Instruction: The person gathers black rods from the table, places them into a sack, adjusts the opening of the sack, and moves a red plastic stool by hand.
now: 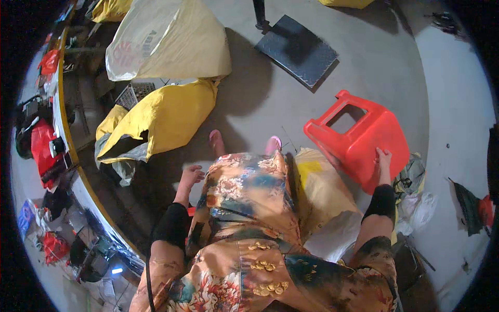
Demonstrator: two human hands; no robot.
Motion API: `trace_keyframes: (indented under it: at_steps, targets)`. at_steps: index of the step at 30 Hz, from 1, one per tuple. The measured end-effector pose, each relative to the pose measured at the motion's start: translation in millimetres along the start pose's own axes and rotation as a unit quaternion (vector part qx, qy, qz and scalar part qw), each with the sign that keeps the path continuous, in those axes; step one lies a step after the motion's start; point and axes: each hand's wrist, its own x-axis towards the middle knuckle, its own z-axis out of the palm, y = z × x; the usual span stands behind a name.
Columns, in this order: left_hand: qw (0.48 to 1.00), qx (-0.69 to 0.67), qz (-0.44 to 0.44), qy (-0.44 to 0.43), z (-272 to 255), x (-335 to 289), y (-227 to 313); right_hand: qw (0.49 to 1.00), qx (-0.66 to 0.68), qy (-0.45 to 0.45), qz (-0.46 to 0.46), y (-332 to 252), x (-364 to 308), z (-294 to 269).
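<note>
My right hand (383,157) grips a red plastic stool (364,136), which is tilted on its side to my right. A rectangular opening shows in the stool's side. My left hand (192,176) is beside my left knee, fingers loosely bent and apart, holding nothing. Nearest to that hand is a yellow woven sack (176,117) with a grey lining, lying slumped on the floor with its mouth spread. Close by my right leg, partly beneath the stool, a cream sack with a yellow patch (317,190) stands against my clothing.
A large whitish sack (171,41) stands ahead on the left. A black platform scale (299,50) sits on the floor ahead. A yellow-edged workbench (70,130) with red bags curves along the left. Plastic bags (416,208) lie at right, near a wall with a dark umbrella (466,208).
</note>
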Motion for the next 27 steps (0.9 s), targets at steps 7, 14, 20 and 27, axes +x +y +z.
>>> trace_keyframes:
  at_steps: [7,14,20,27]
  targets:
    - [1.000,-0.025,-0.012,0.011,-0.5,-2.3,-5.7,0.995,0.072,-0.069,-0.002,-48.0,-63.0,32.9]
    - [0.994,-0.094,-0.017,0.046,-16.4,-14.6,-34.3,0.993,0.033,-0.105,-0.043,-34.4,-45.5,41.7]
    - [0.992,-0.106,-0.022,0.059,-28.0,-25.2,-39.1,0.984,0.004,-0.136,-0.119,-22.4,-61.8,51.1]
    - [0.988,-0.138,-0.016,0.071,-47.7,-33.2,-33.1,0.973,-0.032,-0.148,-0.173,-42.4,-105.8,40.6]
